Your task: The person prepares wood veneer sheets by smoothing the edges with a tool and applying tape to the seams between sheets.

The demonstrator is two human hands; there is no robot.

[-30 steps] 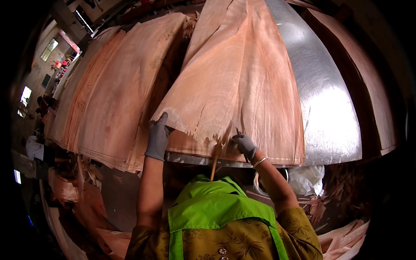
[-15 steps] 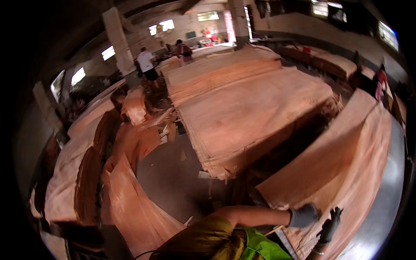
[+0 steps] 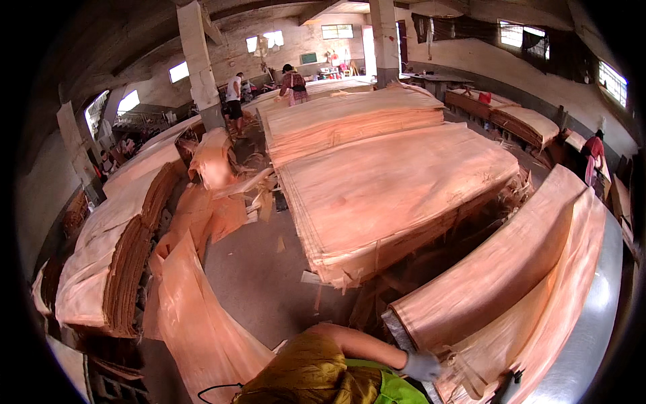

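At the lower right, a long wood veneer sheet [image 3: 498, 269] lies curved over a metal-topped table [image 3: 589, 296], with a raised fold along its length. Near that sheet's front left corner is my left hand [image 3: 422, 367], in a grey glove; blur smears its fingers. My right hand [image 3: 511, 387], dark-gloved and cut by the lower edge, is closed over the sheet's near end; what it holds, if anything, is hidden. Between the hands, ragged torn veneer strips [image 3: 468, 377] stick up from the sheet.
A big veneer stack [image 3: 397, 195] stands ahead, another stack [image 3: 111, 269] at the left. Loose veneer sheets [image 3: 202, 316] droop to the floor [image 3: 252, 269] on the left, among scraps. Two people [image 3: 294, 86] are near a pillar [image 3: 198, 67] farther back; another person [image 3: 592, 155] is at right.
My left hand has moved left and down, away from the right hand, to the sheet's corner. My right hand has dropped toward the lower edge. The view has tilted slightly.
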